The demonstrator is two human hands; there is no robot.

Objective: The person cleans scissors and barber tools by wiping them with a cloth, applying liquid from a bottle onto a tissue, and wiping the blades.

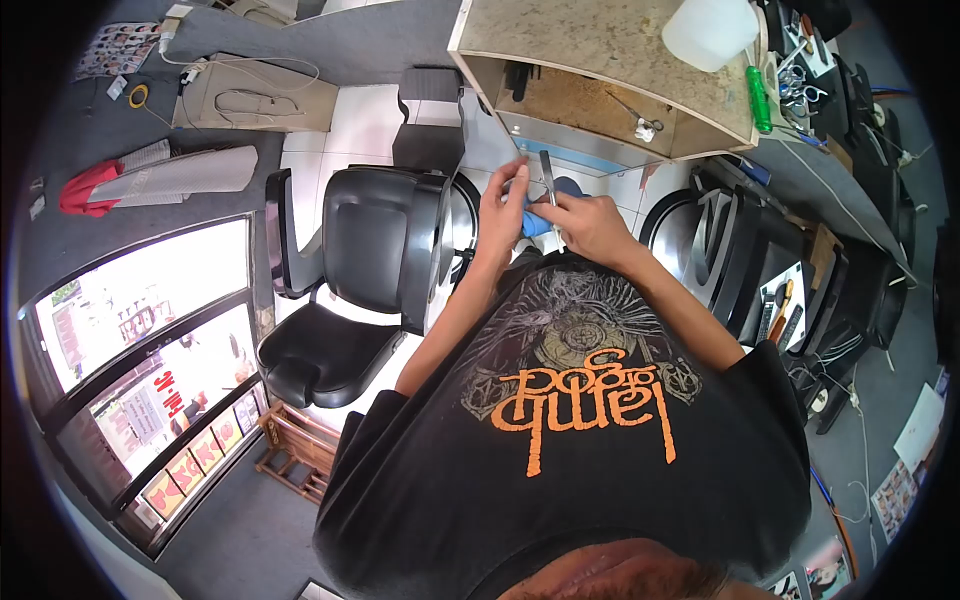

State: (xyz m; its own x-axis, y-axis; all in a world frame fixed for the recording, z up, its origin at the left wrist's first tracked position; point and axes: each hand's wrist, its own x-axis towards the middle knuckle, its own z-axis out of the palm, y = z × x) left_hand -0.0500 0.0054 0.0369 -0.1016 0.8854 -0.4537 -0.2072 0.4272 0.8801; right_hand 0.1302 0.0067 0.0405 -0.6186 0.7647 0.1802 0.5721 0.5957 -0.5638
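Observation:
My right hand [592,228] is closed around a slim metal tool [547,178] with a dark upper end, which points up and away from me. Just left of it, my left hand [502,208] is raised with its fingertips close together; whatever they may hold is too small to make out. Between and below the two hands, a blue item [537,223] shows partly, its shape mostly hidden by the fingers.
Beyond my hands stands a wooden cabinet [600,38] with scissors [652,124] on its open shelf. A white container [710,35] and a green-handled tool [760,100] are on top. A black barber chair [375,235] is at left, another black chair [715,235] at right.

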